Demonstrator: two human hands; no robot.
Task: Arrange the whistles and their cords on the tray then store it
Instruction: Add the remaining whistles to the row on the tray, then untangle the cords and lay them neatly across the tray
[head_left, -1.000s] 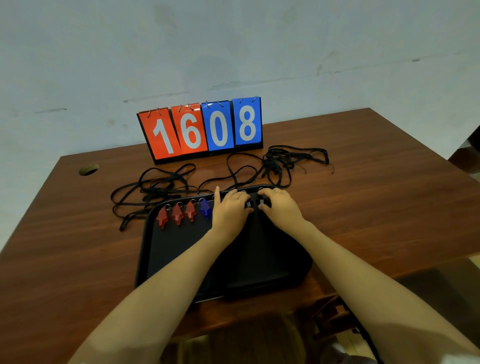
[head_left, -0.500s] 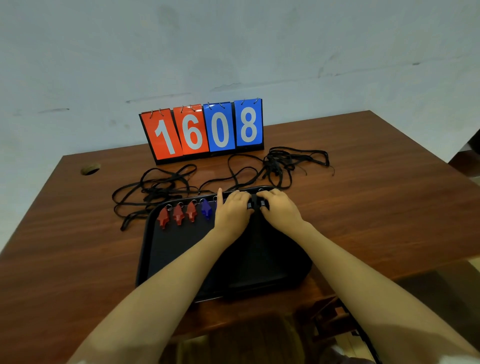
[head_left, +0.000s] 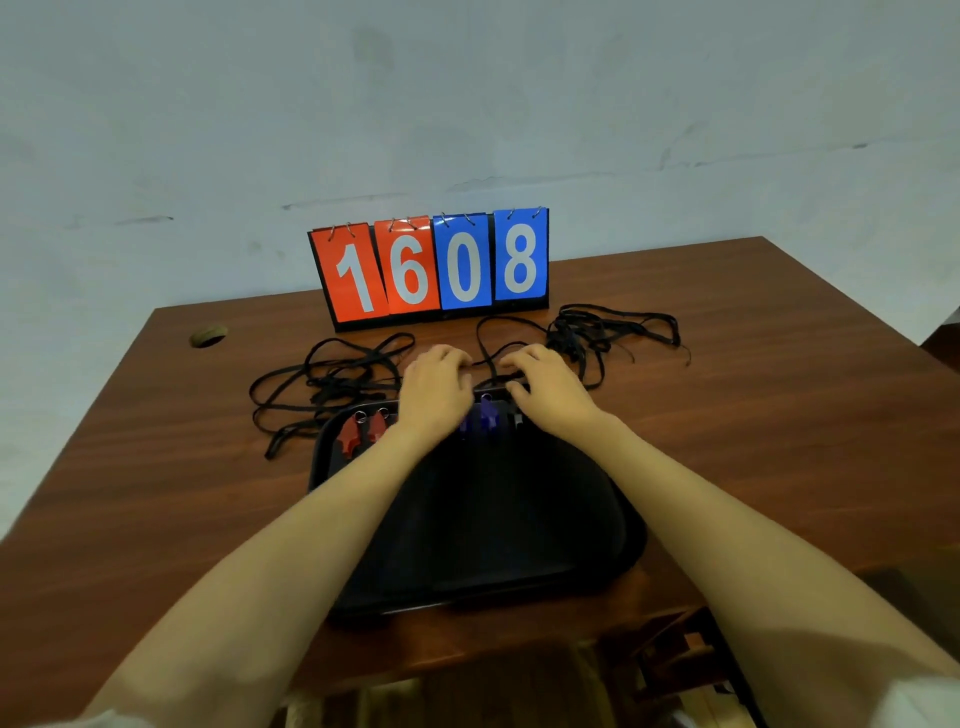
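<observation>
The black tray (head_left: 597, 561) lies on the near part of the brown table (head_left: 779, 415), its long axis left to right, its floor bare nearer the person. Whistles stand in a row along its far rim, each with its long axis near to far and its metal ring end pointing away. Two red whistles (head_left: 348, 435) show at the left. Blue whistles (head_left: 487, 414) show between the wrists, blurred, seemingly two. One black whistle (head_left: 519, 420) is half hidden by the right wrist.

The left hand (head_left: 434, 384) and right hand (head_left: 545, 384) reach over the far rim, palms down, fingers curled onto the cords just beyond. Blur hides whether either one grips a cord.

The black cords (head_left: 332, 384) lie on the table in two loose tangles, one to the far left of the tray and one to the far right, with a loop running between the hands. Behind stands a scoreboard (head_left: 436, 270) of four cards, two red and two blue, reading 1608.
</observation>
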